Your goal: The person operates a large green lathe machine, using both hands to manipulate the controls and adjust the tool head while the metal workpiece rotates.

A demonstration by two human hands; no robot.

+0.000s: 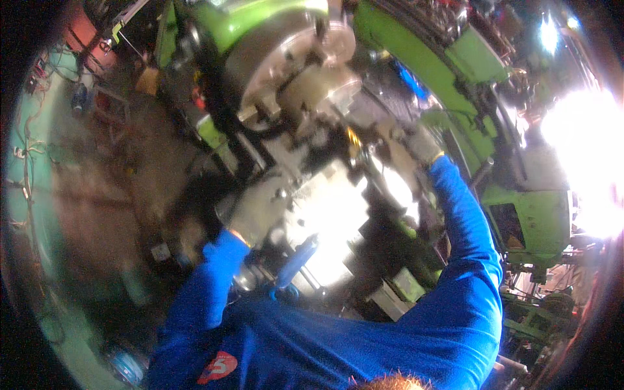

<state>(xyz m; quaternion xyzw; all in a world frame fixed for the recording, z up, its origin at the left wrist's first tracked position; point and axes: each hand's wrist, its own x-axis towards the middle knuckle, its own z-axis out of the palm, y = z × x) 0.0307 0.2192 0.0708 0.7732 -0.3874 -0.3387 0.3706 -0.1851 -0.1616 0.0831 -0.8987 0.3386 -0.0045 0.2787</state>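
A person in a blue top (338, 338) leans over a big green lathe (253, 26). Both arms reach out, one to each side of the shiny metal slide (331, 218). That slide is the thing being worked at. It sits in the middle, just below the big round chuck (263, 71), and it is so bright that its small parts are hard to see.

The left hand (257, 208) wears a pale glove and is right beside the slide, on its left. It may be touching it, but I can't tell. The right hand (421, 143) has a glove too. It is farther up, on the other side, near a yellow and black striped piece (353, 140). Both hands are blurry, so I can't tell if the fingers are spread, pressed together or pinching something.

A blue handle (296, 263) lies at the near edge of the slide, pointing up and to the right. A grey block (390, 300) is near the right elbow.

My guess is that the step in hand is setting or steering the lathe's parts, with one hand at each side. I think the next move calls for a slow, steady push or turn, with gloves and sleeves kept well away from the chuck.
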